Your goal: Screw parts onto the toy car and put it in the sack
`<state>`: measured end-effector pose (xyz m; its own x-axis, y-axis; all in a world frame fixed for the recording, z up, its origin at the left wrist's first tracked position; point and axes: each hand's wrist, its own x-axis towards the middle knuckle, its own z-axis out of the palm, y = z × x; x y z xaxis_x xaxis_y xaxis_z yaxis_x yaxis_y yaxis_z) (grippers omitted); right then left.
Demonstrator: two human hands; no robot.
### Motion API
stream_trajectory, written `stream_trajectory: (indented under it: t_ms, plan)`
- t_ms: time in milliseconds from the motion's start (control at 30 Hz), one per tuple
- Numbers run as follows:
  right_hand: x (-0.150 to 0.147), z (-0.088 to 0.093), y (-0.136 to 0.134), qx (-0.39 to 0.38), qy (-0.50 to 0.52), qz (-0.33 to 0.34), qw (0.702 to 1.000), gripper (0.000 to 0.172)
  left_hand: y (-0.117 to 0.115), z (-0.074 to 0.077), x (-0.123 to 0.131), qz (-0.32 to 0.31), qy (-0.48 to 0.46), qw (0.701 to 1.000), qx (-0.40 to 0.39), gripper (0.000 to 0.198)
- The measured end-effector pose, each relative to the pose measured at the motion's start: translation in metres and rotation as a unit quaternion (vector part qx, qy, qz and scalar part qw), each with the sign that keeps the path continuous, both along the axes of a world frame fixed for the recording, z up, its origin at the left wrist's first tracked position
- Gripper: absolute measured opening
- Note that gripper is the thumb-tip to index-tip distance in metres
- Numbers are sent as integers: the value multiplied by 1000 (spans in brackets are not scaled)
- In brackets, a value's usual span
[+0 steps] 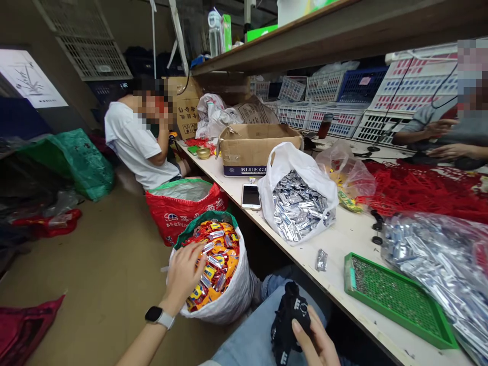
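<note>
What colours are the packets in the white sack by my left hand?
Red, yellow and silver packets, shown best in the head view.

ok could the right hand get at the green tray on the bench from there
Probably yes. The right hand sits close by, and only the edge of the bench lies between it and the green tray. It holds a black object, though, which it may need to put down first.

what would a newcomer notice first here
The white woven sack on the floor catches the eye, packed with orange-and-yellow foil packets under the left hand. On the bench ahead, a white plastic bag holds a heap of silver foil packets, with red netting to its right. The right hand holds a black fabric item over the lap.
</note>
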<state>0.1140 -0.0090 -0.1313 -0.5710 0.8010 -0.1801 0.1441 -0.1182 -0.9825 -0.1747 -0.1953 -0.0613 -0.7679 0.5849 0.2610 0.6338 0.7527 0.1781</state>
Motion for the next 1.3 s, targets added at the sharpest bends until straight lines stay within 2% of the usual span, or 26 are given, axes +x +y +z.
stream_trajectory:
  t_ms: [67, 100, 167, 233, 300, 367, 433, 500, 600, 667, 767, 867, 933, 1000, 1067, 1133, 1167, 1200, 1267, 1300]
  plan:
    - [-5, 2, 16, 81, -20, 48, 995, 60, -19, 5, -4, 139, 1, 990, 35, 58]
    - [-11, 7, 24, 112, -25, 64, 991, 55, -30, 6, -8, 203, -34, 978, 36, 65]
    - [-31, 23, 35, 138, -48, 59, 988, 51, -48, 5, -18, 274, -141, 951, 12, 80]
    - [-60, 43, 39, 138, -109, 62, 982, 53, -59, 3, -26, 275, -238, 931, -16, 75]
    - [-92, 59, 38, 144, -184, 155, 960, 55, -64, 0, -31, 257, -281, 924, -27, 56]
    - [-121, 65, 33, 118, -232, 241, 935, 45, -63, -2, -31, 245, -296, 923, -33, 48]
    - [-143, 62, 30, 75, -245, 284, 924, 33, -61, 0, -29, 241, -296, 924, -35, 48]
    - [-154, 55, 31, 21, -233, 310, 921, 31, -59, 2, -27, 235, -296, 925, -30, 50]
    - [-157, 42, 33, -99, -149, 366, 913, 55, -60, 6, -24, 219, -306, 926, -1, 59]
    - [-156, 33, 34, -126, -102, 393, 905, 73, -60, 5, -23, 212, -318, 923, 35, 67]
    - [-155, 24, 36, -63, -108, 376, 918, 76, -57, 1, -23, 220, -343, 908, 98, 74]
    - [-153, 21, 44, -13, -117, 301, 947, 60, -55, 0, -24, 234, -380, 886, 124, 75]
    - [-149, 25, 52, 45, -157, 226, 960, 44, -54, 3, -25, 229, -388, 885, 116, 73]
    - [-145, 34, 58, 149, -233, 164, 947, 30, -56, 9, -27, 225, -366, 898, 92, 68]
    - [-143, 47, 59, 245, -306, 147, 908, 41, -57, 15, -27, 248, -328, 910, 57, 66]
    - [-146, 58, 55, 282, -334, 177, 882, 53, -57, 18, -23, 264, -244, 933, 34, 72]
    - [-148, 62, 52, 279, -334, 200, 878, 53, -56, 17, -21, 239, -188, 952, 28, 75]
    - [-152, 65, 49, 269, -331, 221, 877, 49, -54, 16, -17, 185, -141, 972, 20, 75]
    - [-160, 66, 45, 239, -317, 256, 881, 31, -46, 11, -8, 26, -106, 994, -8, 68]
    - [-165, 65, 43, 221, -307, 271, 885, 28, -40, 7, -4, -44, -124, 991, -32, 64]
